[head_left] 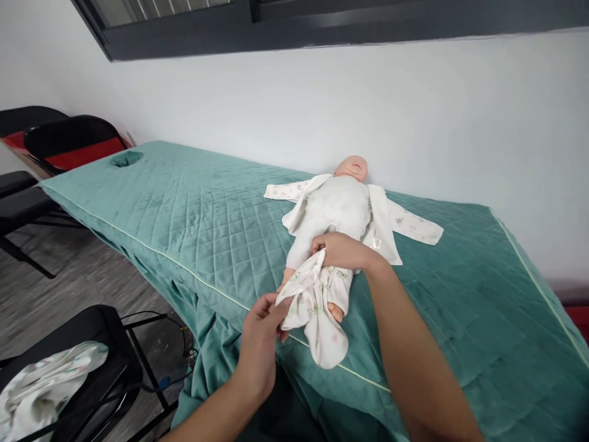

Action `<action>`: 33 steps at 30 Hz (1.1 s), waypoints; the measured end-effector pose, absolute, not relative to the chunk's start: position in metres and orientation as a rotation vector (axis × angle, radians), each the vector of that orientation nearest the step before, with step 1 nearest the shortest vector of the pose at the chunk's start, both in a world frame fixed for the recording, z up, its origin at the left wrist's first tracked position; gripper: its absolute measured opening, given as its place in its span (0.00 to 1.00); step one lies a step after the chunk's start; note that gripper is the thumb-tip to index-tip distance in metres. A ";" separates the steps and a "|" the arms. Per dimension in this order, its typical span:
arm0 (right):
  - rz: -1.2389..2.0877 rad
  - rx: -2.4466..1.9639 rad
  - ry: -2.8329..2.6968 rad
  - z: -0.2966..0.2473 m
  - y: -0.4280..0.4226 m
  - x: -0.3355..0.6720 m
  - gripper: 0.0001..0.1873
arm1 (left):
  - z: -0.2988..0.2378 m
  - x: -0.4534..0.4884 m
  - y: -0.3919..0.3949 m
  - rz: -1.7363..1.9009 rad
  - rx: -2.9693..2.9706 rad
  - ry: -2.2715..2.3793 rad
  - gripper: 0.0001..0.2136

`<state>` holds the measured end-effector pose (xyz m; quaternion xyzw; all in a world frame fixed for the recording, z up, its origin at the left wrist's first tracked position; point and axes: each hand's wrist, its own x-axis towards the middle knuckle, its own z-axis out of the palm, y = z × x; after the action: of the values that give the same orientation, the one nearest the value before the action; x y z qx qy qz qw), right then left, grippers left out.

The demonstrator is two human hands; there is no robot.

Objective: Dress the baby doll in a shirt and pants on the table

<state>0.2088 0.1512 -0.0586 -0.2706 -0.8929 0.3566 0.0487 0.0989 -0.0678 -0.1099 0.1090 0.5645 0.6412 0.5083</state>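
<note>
I have the left hand (262, 341) pinching one edge of the pants (317, 316) at lower centre on my screen, while the right hand (343, 250) grasps their upper part. One pant leg wraps the leg of the doll (338, 205), lying on the bed (221, 227) right of centre. An open shirt (416, 222) spreads on both sides. A cloth (50, 374) drapes a chair (99, 322), lower left.

Passing room over bed (207, 215) left of doll (338, 205), wall (257, 116) behind, sleeve (414, 224) rightward
</note>
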 end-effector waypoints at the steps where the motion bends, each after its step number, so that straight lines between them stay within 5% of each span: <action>1: 1.065 -0.836 -2.736 -0.059 0.151 0.208 0.04 | -0.114 0.093 -0.067 1.574 0.304 1.384 0.15; 7: 0.992 -0.881 -2.810 -0.056 0.148 0.206 0.13 | -0.126 0.062 -0.055 1.570 0.386 1.465 0.19; 14: 0.961 -0.911 -2.781 -0.060 0.148 0.205 0.11 | -0.123 0.042 -0.025 1.342 0.651 1.545 0.22; 33: 1.196 -0.826 -2.549 -0.069 0.154 0.211 0.14 | -0.128 0.032 0.073 1.674 0.974 1.539 0.24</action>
<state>0.2112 0.1545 -0.0686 -0.2800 -0.8640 0.4055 0.1033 0.0318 0.0730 -0.1282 0.3720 0.5878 0.6394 0.3275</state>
